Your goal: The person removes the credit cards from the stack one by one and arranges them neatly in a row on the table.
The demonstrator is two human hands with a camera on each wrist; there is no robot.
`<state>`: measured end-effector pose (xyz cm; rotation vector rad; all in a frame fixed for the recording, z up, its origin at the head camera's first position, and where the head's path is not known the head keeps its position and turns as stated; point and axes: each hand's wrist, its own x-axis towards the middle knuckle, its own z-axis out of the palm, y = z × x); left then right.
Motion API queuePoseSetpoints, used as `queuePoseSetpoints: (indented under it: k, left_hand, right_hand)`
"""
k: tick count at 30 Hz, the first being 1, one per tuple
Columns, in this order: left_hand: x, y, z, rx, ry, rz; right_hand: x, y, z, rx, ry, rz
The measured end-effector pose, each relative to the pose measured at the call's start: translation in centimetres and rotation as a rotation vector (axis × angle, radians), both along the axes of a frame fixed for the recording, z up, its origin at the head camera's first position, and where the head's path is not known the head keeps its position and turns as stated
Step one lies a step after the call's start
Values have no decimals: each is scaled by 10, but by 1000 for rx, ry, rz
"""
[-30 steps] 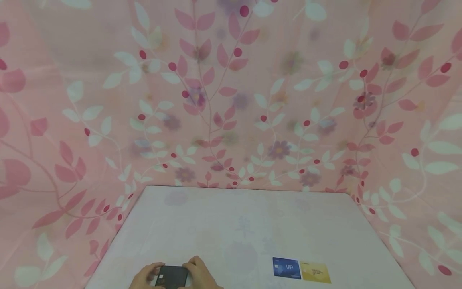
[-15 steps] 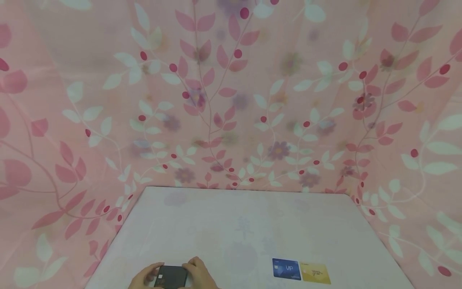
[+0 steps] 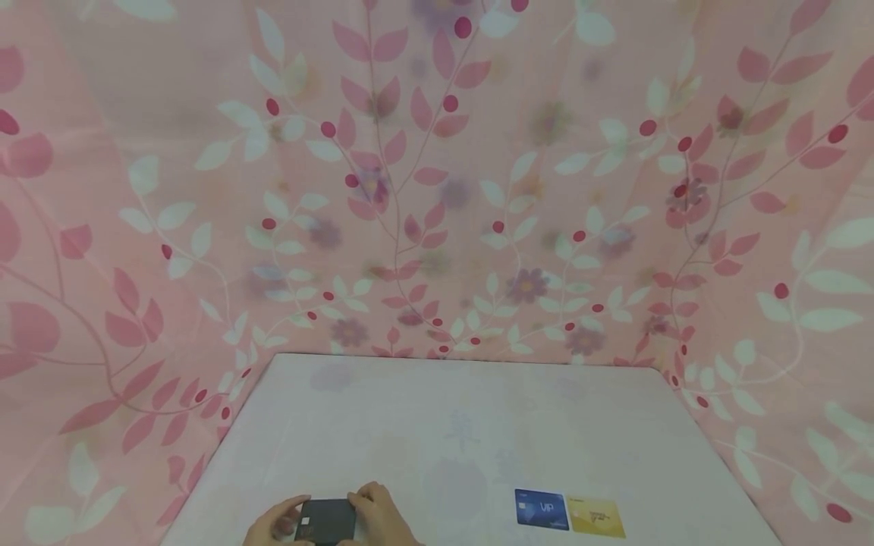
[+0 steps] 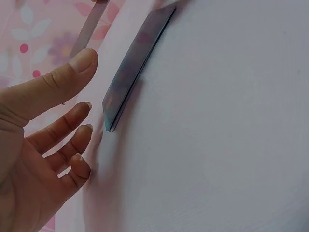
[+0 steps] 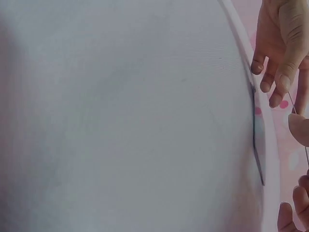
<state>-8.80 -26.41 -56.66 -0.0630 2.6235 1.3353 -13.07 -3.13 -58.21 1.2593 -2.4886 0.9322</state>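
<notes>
My left hand (image 3: pixel 273 523) and right hand (image 3: pixel 384 517) pinch a black bank card (image 3: pixel 329 518) from opposite sides, low in the head view. A small pale chip shows on its left part. In the left wrist view the card (image 4: pixel 91 28) appears as a thin strip rising from my left thumb, above the table. The right wrist view catches both hands at its right edge, with the card seen edge-on between them. To the right lie a blue card marked VIP (image 3: pixel 542 509) and a gold card (image 3: pixel 597 517), side by side.
Both loose cards lie on a white table (image 3: pixel 382 409). Pink floral cloth (image 3: pixel 437 250) rises behind the table's far edge and along both sides.
The hands and the black card have shifted only slightly and keep the same hold. The blue and gold cards have stayed where they were.
</notes>
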Motion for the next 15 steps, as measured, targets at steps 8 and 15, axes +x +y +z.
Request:
queuePoseSetpoints:
  k: [8,15]
  left_hand:
    - [3,2,5,55,35,17]
    - [2,6,6,68,83,12]
  right_hand:
    - [2,5,11,-34,31,27]
    - [5,11,19,-1,-68,-13]
